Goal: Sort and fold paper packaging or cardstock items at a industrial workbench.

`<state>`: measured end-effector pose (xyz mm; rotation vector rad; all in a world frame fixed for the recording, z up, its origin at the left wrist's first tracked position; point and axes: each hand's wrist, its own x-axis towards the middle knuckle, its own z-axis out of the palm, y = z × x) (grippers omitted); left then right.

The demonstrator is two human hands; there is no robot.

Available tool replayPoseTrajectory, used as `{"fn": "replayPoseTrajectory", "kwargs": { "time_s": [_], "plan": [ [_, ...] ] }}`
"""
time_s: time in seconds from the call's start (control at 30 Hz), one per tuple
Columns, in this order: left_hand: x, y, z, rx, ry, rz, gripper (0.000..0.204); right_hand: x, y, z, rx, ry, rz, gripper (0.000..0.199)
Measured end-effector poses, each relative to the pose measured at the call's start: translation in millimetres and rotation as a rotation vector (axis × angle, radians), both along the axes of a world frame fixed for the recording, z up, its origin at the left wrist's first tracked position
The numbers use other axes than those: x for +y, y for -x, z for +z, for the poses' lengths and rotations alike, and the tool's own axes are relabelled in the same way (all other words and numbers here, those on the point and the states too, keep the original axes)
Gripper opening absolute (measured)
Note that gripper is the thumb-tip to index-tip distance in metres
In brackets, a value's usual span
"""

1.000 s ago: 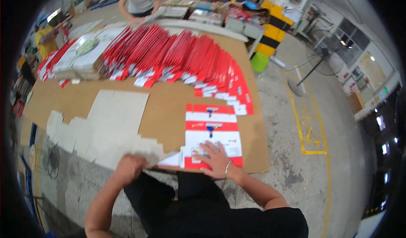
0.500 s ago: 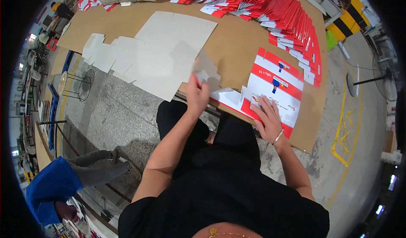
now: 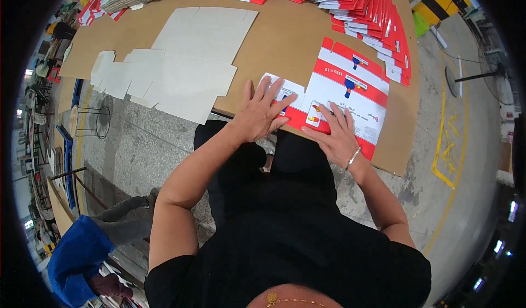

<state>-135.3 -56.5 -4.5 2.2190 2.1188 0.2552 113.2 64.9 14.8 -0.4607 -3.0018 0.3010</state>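
At the near edge of the brown table (image 3: 279, 45), the left hand (image 3: 255, 112) is being laid with its fingers spread over a small red and white flap (image 3: 291, 87). To its right, the right hand (image 3: 338, 137) is being rested, fingers spread too, on the near part of the big red and white card (image 3: 323, 83). Nothing is being pinched, as far as can be seen. The card is being held on the near right of the table. The flap could be bent crooked if one side is being pushed harder, or be tipped down because the edge is so near.

On the left, some plain pale cards (image 3: 192, 56) are being left partly hanging over the near edge, so they could be knocked off by a bump. Far right, a row of red folded cards (image 3: 378, 18) is being leaned in a fan, and it could be made to slide if the big card's far corner is being shoved into it
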Motion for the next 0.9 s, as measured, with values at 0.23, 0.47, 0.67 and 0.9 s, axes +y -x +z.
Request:
{"fn": "replayPoseTrajectory", "kwargs": {
  "time_s": [0.23,0.47,0.67,0.9],
  "plan": [
    [6.0,-15.1,-5.2,0.119,-0.049,0.104,0.058,-0.6,-1.7,-3.9,0.021,-0.005,-0.013,0.052],
    [6.7,-16.9,-0.1,0.118,-0.118,0.084,0.058,-6.3,-3.1,-13.5,0.063,0.014,-0.126,0.046],
    [9.1,-18.3,0.4,0.165,-0.093,0.1,0.058,-8.1,-3.2,-14.9,0.049,0.006,-0.14,0.045],
    [23.2,-35.2,1.7,0.202,-0.117,0.178,0.055,-7.3,-3.2,-14.5,0.056,0.023,-0.135,0.045]
  ]
}}
